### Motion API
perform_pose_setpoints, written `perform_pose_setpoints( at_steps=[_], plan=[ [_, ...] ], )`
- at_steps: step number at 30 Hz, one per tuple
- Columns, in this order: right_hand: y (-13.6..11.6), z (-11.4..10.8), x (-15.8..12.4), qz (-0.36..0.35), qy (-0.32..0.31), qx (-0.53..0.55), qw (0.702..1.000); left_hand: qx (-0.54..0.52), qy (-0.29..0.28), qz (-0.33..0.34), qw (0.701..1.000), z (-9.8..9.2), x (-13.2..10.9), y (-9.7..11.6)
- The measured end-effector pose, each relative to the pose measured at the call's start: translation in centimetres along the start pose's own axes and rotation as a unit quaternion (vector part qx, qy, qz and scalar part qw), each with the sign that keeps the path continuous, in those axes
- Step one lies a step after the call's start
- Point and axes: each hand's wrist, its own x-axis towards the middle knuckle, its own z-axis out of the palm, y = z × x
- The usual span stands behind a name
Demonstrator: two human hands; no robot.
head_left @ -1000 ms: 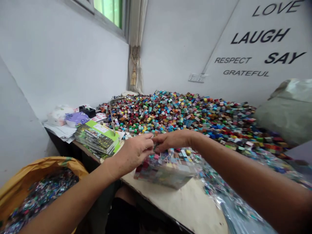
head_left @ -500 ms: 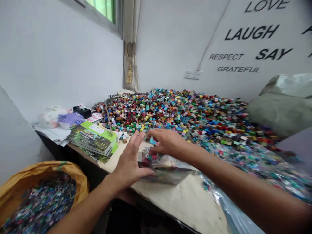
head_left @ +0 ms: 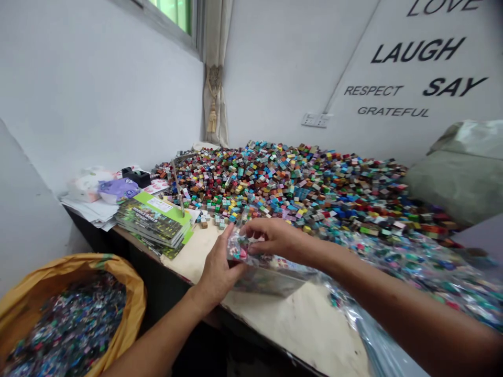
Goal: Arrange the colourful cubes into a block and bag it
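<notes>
Pinching a clear plastic bag (head_left: 271, 280) of tiny multicoloured bricks from both sides here: the right hand (head_left: 277, 238) has its fingers curled over the top edge, and the left hand (head_left: 218, 269) clamps the left end, fingers pointing up. Bag's sitting over a pale wooden tabletop (head_left: 298, 324), just in front of a huge heap of loose multicoloured plastic bricks (head_left: 298, 183).

The white wall (head_left: 283, 68) carries black words (head_left: 416, 63): LOVE, LAUGH, SAY, RESPECT, GRATEFUL. The title on the stacked booklets (head_left: 151, 222) is too small to read.
</notes>
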Motion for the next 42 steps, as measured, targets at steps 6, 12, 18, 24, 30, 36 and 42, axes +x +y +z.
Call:
perform_pose_setpoints(
  at_steps=[6, 12, 18, 24, 30, 36, 42],
  plan=[
    [-0.9, 2.0, 1.7, -0.066, 0.019, -0.040, 0.997, -0.043, -0.019, 0.028, 0.999, 0.3, 0.4, 0.0],
    [-0.5, -0.9, -0.3, -0.010, 0.052, -0.014, 0.999, -0.018, 0.013, 0.023, 0.999, 0.3, 0.8, -0.1],
    [0.2, -2.2, -2.5, 0.095, -0.034, -0.061, 0.993, 0.004, 0.028, 0.030, 0.999, 0.5, 0.8, -0.5],
    [0.4, 0.3, -1.4, 0.050, 0.014, 0.027, 0.998, -0.002, -0.004, 0.029, 1.000, 0.1, 1.0, -0.4],
    [0.3, 0.7, -1.4, 0.011, 0.043, -0.008, 0.999, 0.009, -0.007, 0.037, 0.999, -0.1, 0.9, -0.5],
    [0.5, 1.3, -0.9, -0.081, 0.044, -0.096, 0.991, 0.015, -0.015, 0.048, 0.999, 0.0, 0.8, -0.6],
    [1.5, 1.2, -0.1, -0.112, 0.044, -0.080, 0.989, -0.006, -0.042, 0.033, 0.999, -0.5, 1.4, 0.0]
  ],
)
